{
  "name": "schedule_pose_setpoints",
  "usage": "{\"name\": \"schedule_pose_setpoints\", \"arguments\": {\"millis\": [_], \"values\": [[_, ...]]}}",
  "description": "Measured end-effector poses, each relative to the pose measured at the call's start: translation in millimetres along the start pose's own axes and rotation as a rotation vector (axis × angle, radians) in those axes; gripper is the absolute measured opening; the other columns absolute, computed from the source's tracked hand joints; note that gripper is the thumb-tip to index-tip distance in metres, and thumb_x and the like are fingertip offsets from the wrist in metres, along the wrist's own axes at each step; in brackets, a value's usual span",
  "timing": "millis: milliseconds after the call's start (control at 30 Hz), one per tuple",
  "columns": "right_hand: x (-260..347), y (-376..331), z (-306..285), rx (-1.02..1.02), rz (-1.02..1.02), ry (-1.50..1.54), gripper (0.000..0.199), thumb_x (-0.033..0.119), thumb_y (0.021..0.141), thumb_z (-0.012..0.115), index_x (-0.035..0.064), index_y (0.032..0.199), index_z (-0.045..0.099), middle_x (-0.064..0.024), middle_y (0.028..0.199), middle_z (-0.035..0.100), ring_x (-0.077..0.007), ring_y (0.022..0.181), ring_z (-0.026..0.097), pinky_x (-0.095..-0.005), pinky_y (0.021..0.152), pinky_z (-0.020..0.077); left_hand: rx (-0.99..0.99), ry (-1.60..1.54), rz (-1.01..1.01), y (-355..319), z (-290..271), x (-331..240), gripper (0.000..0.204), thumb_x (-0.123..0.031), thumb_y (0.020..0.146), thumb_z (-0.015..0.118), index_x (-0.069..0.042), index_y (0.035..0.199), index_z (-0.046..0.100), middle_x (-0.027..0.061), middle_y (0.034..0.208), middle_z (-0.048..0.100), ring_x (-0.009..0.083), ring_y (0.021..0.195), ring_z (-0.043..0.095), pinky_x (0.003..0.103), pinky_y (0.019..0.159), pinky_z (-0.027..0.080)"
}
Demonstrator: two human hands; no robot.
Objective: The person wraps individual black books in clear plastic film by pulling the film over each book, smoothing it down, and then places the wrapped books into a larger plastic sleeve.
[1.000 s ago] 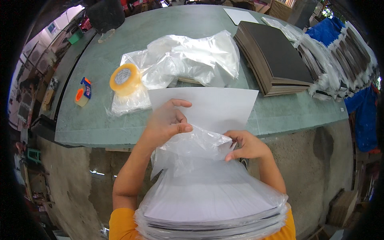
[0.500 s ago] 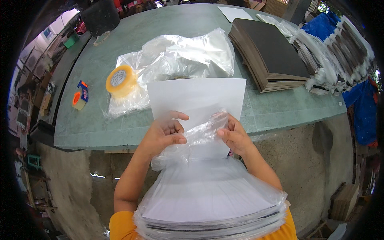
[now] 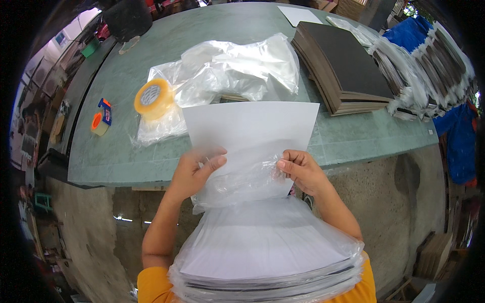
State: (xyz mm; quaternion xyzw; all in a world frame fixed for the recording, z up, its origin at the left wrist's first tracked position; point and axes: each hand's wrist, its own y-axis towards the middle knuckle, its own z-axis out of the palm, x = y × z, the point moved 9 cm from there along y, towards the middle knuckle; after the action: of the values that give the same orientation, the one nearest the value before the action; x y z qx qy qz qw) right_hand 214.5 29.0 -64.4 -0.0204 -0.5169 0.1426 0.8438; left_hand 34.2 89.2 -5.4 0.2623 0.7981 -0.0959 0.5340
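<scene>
A white sheet or board [image 3: 252, 123] stands up in front of me, its lower part inside a clear plastic bag [image 3: 237, 182]. My right hand [image 3: 303, 169] pinches the bag's crinkled edge between thumb and fingers, near the right side of the sheet. My left hand [image 3: 196, 171] is at the sheet's left side, thumb and forefinger apart with a gap between them; its other fingers are partly blurred. Below both hands, a thick stack of plastic-wrapped white sheets [image 3: 268, 242] rests against my body, layered at its near edge.
On the green table [image 3: 192, 164] lie crumpled clear plastic [image 3: 237, 65], a large tape roll [image 3: 154, 98] and a small tape dispenser [image 3: 102, 118]. A stack of dark boards [image 3: 343, 60] stands at the right, beside plastic-wrapped bundles [image 3: 439, 60]. A white sheet [image 3: 298, 16] lies farther back.
The bag's edge has come down lower over the white sheet. My right hand has moved slightly down and right, and my left hand slightly left.
</scene>
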Motion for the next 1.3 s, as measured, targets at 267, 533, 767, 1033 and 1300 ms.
{"name": "schedule_pose_setpoints", "arguments": {"millis": [267,533,767,1033,1300], "values": [[-53.8,-13.0,12.2,-0.005,0.262,0.370,0.021,0.021,0.077,0.063,0.0026,0.078,0.053,-0.0021,0.074,0.056,-0.0111,0.068,0.054,-0.0204,0.060,0.0438,0.420,-0.169,-0.122,-10.7,75.1,-26.1,0.014,-0.012,0.080,0.058,0.001,0.073,0.056,-0.0018,0.063,0.051,0.0042,0.058,0.043,0.019,0.052,0.035],[16.8,-39.4,-1.5,-0.048,-0.023,0.294,0.020,0.019,0.077,0.063,0.0028,0.083,0.054,-0.0025,0.075,0.056,-0.0102,0.065,0.053,-0.0234,0.059,0.0442,-0.508,0.209,-0.196,-7.2,-106.0,58.6,0.018,-0.017,0.076,0.058,0.001,0.073,0.058,-0.0047,0.061,0.050,0.0066,0.057,0.044,0.024,0.053,0.037],[-16.6,-4.4,35.4,0.024,0.135,0.397,0.015,0.015,0.079,0.061,0.0039,0.082,0.052,-0.0020,0.073,0.055,-0.0098,0.065,0.052,-0.0221,0.059,0.0432,0.258,-0.001,0.084,3.7,48.6,-71.7,0.020,-0.018,0.072,0.065,-0.003,0.065,0.054,-0.0029,0.057,0.048,0.0061,0.056,0.043,0.021,0.050,0.035],[16.0,-23.6,30.4,0.210,-0.028,0.488,0.014,0.017,0.084,0.054,0.0051,0.076,0.053,-0.0013,0.069,0.052,-0.0112,0.064,0.050,-0.0254,0.063,0.0414,-0.208,0.224,-0.226,-1.2,-55.1,38.5,0.018,-0.017,0.078,0.059,0.000,0.071,0.057,0.0031,0.067,0.056,0.0085,0.061,0.048,0.023,0.058,0.040],[111.5,-50.4,39.7,-0.106,-0.849,-0.294,0.025,0.020,0.072,0.067,0.0023,0.086,0.057,-0.0107,0.101,0.050,-0.0158,0.100,0.045,-0.0300,0.086,0.0337,0.751,0.374,0.060,-42.2,108.7,-49.0,0.032,-0.022,0.075,0.062,-0.006,0.102,0.059,0.0170,0.091,0.062,0.0267,0.079,0.062,0.036,0.074,0.046]]}}
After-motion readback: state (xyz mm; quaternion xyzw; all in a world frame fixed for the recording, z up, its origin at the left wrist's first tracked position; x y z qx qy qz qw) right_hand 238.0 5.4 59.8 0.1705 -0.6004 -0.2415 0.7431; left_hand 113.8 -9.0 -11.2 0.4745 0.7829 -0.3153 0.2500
